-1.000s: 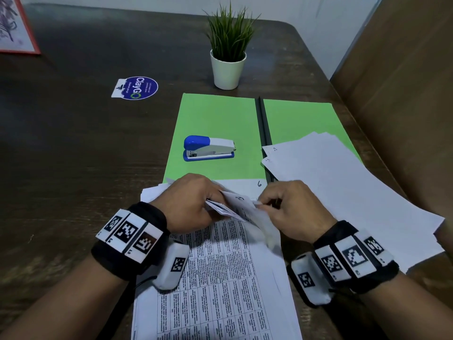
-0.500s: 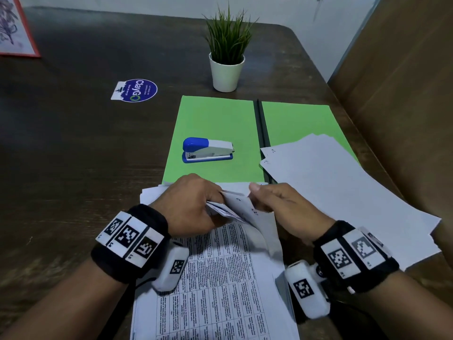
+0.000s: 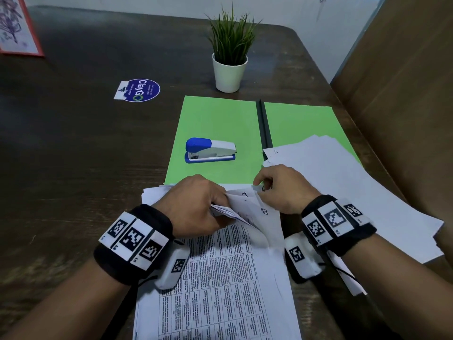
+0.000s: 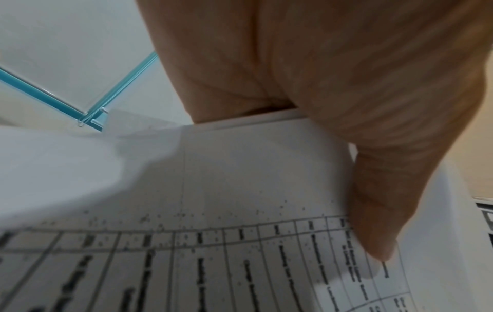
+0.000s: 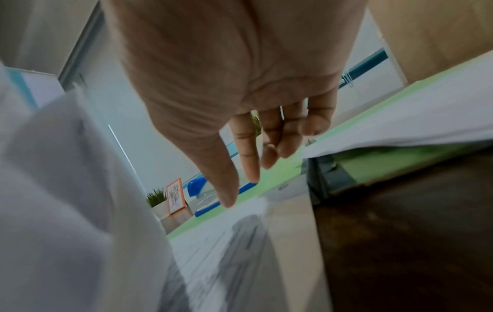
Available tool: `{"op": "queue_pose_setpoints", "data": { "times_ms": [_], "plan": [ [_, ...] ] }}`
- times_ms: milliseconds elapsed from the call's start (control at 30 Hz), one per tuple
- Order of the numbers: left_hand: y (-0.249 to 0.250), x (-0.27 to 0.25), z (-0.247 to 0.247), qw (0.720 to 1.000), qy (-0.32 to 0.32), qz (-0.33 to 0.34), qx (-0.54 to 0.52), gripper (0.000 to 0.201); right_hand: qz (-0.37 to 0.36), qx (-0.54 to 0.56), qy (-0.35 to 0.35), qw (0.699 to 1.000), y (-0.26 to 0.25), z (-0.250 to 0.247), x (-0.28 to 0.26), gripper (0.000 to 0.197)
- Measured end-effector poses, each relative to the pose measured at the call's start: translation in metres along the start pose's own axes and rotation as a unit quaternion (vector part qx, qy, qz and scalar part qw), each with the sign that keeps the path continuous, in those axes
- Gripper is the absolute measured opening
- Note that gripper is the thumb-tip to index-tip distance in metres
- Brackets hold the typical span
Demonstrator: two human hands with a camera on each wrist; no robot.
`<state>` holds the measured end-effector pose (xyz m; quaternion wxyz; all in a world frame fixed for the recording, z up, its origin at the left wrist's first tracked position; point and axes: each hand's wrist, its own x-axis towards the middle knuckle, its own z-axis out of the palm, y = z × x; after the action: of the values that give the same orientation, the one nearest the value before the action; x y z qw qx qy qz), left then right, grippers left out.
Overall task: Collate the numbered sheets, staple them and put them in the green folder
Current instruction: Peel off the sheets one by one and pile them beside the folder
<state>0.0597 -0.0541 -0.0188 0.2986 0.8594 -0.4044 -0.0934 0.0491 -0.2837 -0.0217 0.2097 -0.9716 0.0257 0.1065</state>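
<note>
A stack of printed numbered sheets (image 3: pixel 220 278) lies at the table's near edge. My left hand (image 3: pixel 218 204) grips the lifted top corners of several of them, its thumb (image 4: pixel 373 232) lying on the printed top page. Fanned corners show a handwritten 7 (image 3: pixel 245 193) and 8 (image 3: pixel 264 211). My right hand (image 3: pixel 257 186) has nearly straight fingers, and its thumb tip (image 5: pixel 228 200) touches a sheet's far corner. The green folder (image 3: pixel 220 123) lies open beyond. A blue and white stapler (image 3: pixel 210 150) sits on its left half. A second pile of white sheets (image 3: pixel 343 192) covers its right half.
A potted plant (image 3: pixel 230 69) stands behind the folder. A round blue sticker (image 3: pixel 139 90) lies on the dark wooden table, with a red-framed picture (image 3: pixel 14 28) at the far left. A brown panel (image 3: pixel 404 94) bounds the table's right side.
My right hand let go of the sheet corner it pinched and slid forward to the far corner. The corners now show 7 and 8. My left hand kept its hold.
</note>
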Motion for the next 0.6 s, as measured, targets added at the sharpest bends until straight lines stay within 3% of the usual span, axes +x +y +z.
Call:
{"op": "queue_pose_setpoints", "data": {
  "times_ms": [133,200,300,433,533,600],
  "plan": [
    [0.002,-0.001,-0.001,1.000,-0.008,-0.004,0.004,0.017,-0.011,-0.042,-0.021,0.999,0.004,0.004,-0.002,0.060],
    [0.004,-0.002,-0.002,1.000,-0.011,-0.004,0.007,0.018,0.008,-0.040,-0.037,0.998,0.002,0.003,0.000,0.056],
    [0.005,-0.002,-0.003,1.000,-0.010,-0.004,0.009,0.018,0.012,-0.025,-0.054,0.998,0.003,0.004,0.002,0.033],
    [0.005,-0.002,-0.003,1.000,-0.009,-0.006,0.018,0.020,-0.024,0.088,0.015,0.996,0.008,0.005,0.000,0.014],
    [0.006,-0.001,-0.003,1.000,-0.008,-0.005,0.017,0.019,-0.046,0.189,0.063,0.979,0.013,0.010,-0.008,0.034],
    [0.007,-0.002,-0.004,1.000,-0.009,-0.006,0.014,0.019,-0.095,0.182,0.083,0.975,0.013,0.013,-0.018,0.035]
  ]
}}
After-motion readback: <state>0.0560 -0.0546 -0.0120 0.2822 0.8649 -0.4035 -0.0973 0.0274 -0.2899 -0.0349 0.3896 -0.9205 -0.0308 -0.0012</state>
